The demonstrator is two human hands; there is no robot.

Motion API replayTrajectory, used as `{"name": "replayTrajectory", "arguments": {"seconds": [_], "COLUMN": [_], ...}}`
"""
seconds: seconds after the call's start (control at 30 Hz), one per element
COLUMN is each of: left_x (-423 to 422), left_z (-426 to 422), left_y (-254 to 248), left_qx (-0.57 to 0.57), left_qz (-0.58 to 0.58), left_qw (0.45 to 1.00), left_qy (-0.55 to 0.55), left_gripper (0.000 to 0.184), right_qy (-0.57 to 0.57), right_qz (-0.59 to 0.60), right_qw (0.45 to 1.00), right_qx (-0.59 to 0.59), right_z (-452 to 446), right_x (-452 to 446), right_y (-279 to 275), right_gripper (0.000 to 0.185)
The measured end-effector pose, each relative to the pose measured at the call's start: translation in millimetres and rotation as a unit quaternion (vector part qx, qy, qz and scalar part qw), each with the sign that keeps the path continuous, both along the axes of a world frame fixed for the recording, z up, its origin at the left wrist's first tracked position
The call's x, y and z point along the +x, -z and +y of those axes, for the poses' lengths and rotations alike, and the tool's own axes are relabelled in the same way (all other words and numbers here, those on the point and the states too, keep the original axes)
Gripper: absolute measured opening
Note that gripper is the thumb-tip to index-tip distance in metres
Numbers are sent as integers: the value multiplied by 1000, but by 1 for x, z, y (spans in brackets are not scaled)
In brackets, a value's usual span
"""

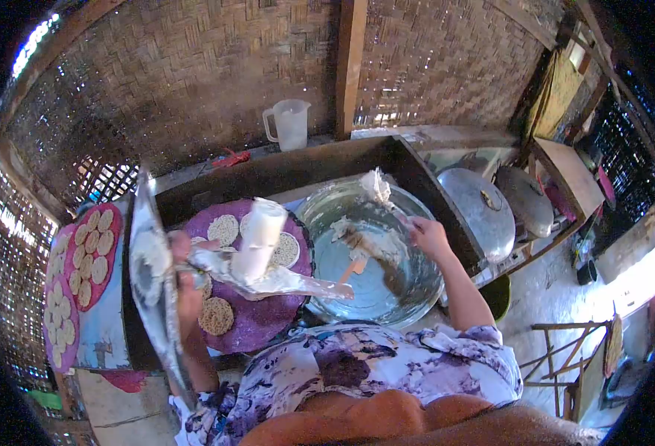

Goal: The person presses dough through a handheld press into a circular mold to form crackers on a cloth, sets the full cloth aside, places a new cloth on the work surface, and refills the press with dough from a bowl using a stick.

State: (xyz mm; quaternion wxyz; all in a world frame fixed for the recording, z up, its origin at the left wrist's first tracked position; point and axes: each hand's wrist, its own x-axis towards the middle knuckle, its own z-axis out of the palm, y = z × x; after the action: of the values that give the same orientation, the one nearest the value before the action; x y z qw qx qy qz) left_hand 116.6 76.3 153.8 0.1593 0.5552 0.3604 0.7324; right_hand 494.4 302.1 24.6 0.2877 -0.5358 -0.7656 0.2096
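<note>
My left hand (186,279) is closed around a dough-smeared wooden press in two parts. One part is a long board (149,253) standing on edge; the other carries an upright white cylinder (259,241) on a flat bar. The press hangs over a round purple mat (249,334) bearing several lacy dough discs (216,316). My right hand (429,236) grips the handle of a spoon or spatula, whose far end carries a white dough lump (376,186). Beneath it sits a wide metal basin (335,297) with dough smeared inside. A wooden spatula (355,265) rests in the basin.
A dark wooden trough (268,167) surrounds the basin and mat. Behind it stands a clear plastic pitcher (292,125). Pink mats (112,215) with dough discs lie far left. Large lidded metal pots (476,212) stand at right, beyond the trough's edge. A wooden stand (572,357) is lower right.
</note>
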Motion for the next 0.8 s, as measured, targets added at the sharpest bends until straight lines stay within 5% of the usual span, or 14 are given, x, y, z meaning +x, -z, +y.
{"name": "replayTrajectory", "arguments": {"seconds": [0.03,0.1,0.27,0.4,0.5,0.53,0.57,0.63,0.67,0.77,0.8], "left_x": [8,18,32,28,36,40,35,33,35,46,55], "left_z": [2,14,37,45,51,51,48,40,35,35,32], "left_y": [-6,-3,12,27,27,26,31,33,31,15,6], "left_qx": [-18,-4,-14,-162,-70,-35,-88,-143,-144,-47,-21], "left_qz": [57,48,69,62,164,219,144,-21,-104,16,52], "left_qw": [998,999,996,981,983,975,983,980,970,981,988], "left_qy": [-25,20,63,83,53,22,66,136,166,190,146], "left_gripper": [45,42,36,29,29,29,31,34,36,46,50], "right_qy": [-14,-31,-56,-49,-46,-43,-47,-42,-33,-44,4], "right_qz": [-54,-67,-68,-65,-2,65,206,462,515,687,664], "right_qw": [989,980,957,945,945,960,973,848,803,621,667], "right_qx": [139,183,276,318,324,268,96,-255,-297,-374,-338], "right_z": [-6,-26,-54,-75,-89,-97,-104,-118,-120,-132,-143], "right_x": [4,8,22,29,32,31,34,45,54,87,85], "right_y": [-18,-58,-79,-83,-83,-81,-75,-52,-32,-16,-30], "right_gripper": [14,20,33,34,32,26,23,19,21,20,21]}}
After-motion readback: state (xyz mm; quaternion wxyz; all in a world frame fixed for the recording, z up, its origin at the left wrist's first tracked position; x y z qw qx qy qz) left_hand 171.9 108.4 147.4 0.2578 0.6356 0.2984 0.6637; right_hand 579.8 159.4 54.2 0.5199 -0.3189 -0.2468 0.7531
